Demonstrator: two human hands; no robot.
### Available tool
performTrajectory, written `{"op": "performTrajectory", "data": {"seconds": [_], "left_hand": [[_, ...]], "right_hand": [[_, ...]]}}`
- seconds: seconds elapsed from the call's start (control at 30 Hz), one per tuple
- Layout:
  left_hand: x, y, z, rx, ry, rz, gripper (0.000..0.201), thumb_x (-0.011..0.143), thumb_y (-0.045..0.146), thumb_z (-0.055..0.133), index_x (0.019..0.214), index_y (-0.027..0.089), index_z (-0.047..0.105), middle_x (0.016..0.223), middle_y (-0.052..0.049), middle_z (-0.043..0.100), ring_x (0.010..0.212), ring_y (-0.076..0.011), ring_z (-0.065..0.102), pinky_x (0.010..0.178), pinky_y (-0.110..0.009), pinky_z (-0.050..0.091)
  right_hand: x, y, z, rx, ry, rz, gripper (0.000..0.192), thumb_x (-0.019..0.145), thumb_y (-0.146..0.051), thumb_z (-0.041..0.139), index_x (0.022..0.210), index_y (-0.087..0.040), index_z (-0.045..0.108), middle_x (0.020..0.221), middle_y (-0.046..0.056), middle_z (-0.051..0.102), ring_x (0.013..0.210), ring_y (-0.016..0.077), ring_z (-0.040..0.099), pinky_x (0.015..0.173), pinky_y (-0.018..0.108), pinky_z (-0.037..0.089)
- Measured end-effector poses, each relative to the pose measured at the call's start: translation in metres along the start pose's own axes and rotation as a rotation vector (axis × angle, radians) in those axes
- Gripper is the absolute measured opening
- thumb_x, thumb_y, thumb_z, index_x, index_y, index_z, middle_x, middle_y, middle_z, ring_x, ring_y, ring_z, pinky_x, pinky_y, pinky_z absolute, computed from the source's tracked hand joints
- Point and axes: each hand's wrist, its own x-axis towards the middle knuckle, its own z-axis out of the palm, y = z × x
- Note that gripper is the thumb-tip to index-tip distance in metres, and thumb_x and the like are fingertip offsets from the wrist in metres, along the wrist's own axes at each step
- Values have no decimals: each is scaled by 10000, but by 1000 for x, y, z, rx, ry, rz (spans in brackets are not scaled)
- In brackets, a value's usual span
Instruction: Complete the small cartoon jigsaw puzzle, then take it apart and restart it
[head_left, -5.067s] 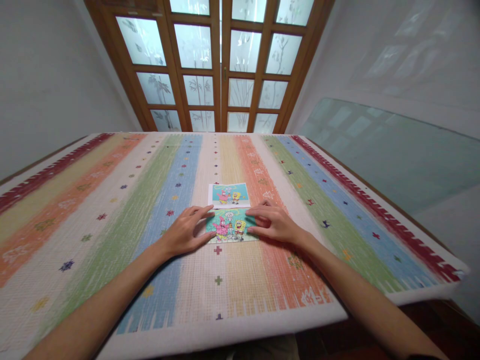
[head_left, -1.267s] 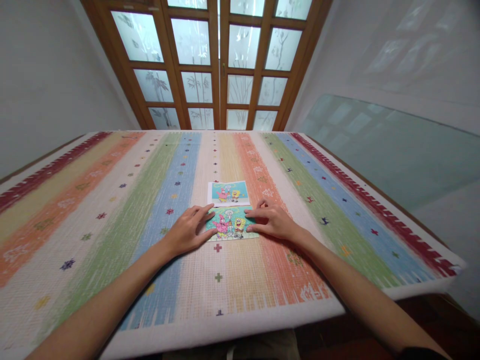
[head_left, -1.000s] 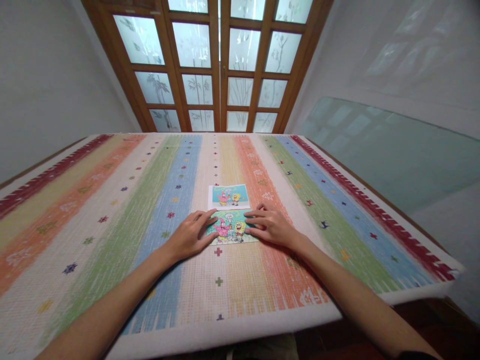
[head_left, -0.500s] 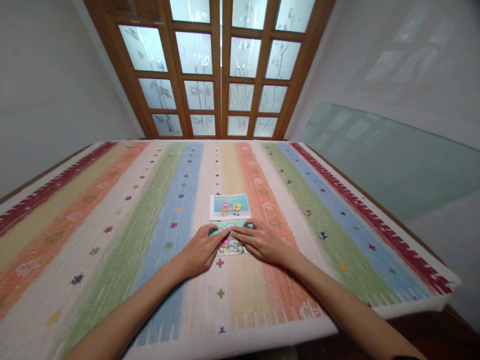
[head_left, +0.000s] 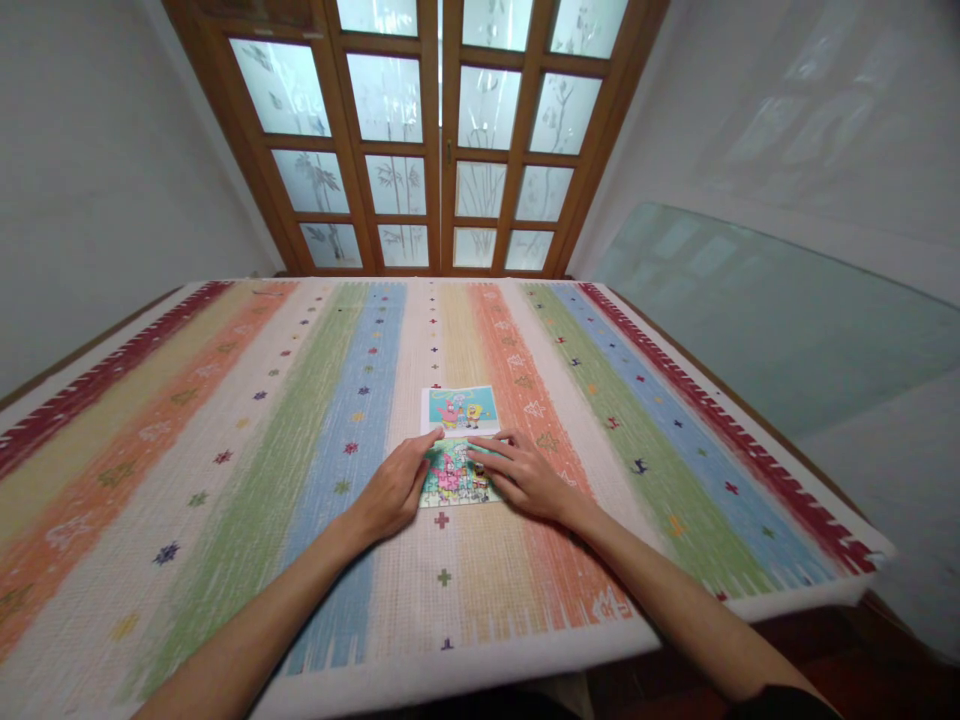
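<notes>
Both hands, left hand and right hand, lay flat and open, pressing the jigsaw puzzle; thin, light, likely to break apart, best held at its edges.

A striped woven cloth covers the table. At its centre lies a jigsaw puzzle. At the puzzle's twelve o'clock lies what looks like its reference picture.

L hand & R hand flat, fingers prob. spread.

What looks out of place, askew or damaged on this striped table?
Nothing stands out. The jigsaw puzzle lies flat under the left hand and right hand, squarely below the reference picture. The striped tablecloth lies smooth.
</notes>
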Motion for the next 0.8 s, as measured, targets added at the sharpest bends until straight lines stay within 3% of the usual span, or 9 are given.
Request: {"op": "performTrajectory", "data": {"seconds": [0.2, 0.33, 0.53, 0.67, 0.8], "left_hand": [[-2, -15, -15, 78, 131, -72, 346, 1057, 185, 385, 1388, 192, 486, 1151, -112, 675, 1032, -228, 668, 940, -421, 558], [-4, -26, -20, 201, 129, -52, 290, 1056, 181, 353, 1218, 170, 593, 919, -78, 684, 856, -226, 654, 818, -385, 556], [-7, -33, -18, 308, 131, -131, 279, 1067, 258, 379, 1211, 164, 599, 998, -101, 731, 838, -237, 675, 812, -377, 543], [-8, -33, -16, 292, 100, -116, 310, 1070, 274, 369, 1265, 150, 575, 1013, -108, 740, 809, -231, 690, 786, -361, 543], [-8, -32, -17, 262, 77, -123, 329, 1068, 286, 364, 1281, 144, 571, 1019, -118, 742, 822, -239, 697, 795, -369, 551]], "right_hand": [[1, 4, -18, -37, 44, 67, 391, 1057, -238, 442, 1415, -219, 598, 1484, 115, 591, 1264, 284, 565, 1072, 526, 463], [2, -18, -14, -32, 3, 63, 394, 1074, -273, 416, 1418, -208, 596, 1482, 117, 588, 1327, 288, 535, 1114, 540, 451], [9, -66, 8, -59, -214, 103, 591, 1083, -497, 395, 1553, -142, 437, 1619, 147, 418, 1536, 334, 286, 1240, 547, 305], [16, -68, 18, -39, -307, 97, 663, 1076, -572, 364, 1601, -168, 349, 1679, 137, 303, 1579, 348, 150, 1261, 582, 222], [17, -61, 22, -24, -350, 120, 714, 1059, -633, 340, 1612, -181, 334, 1687, 142, 267, 1583, 359, 108, 1266, 604, 177]]}}
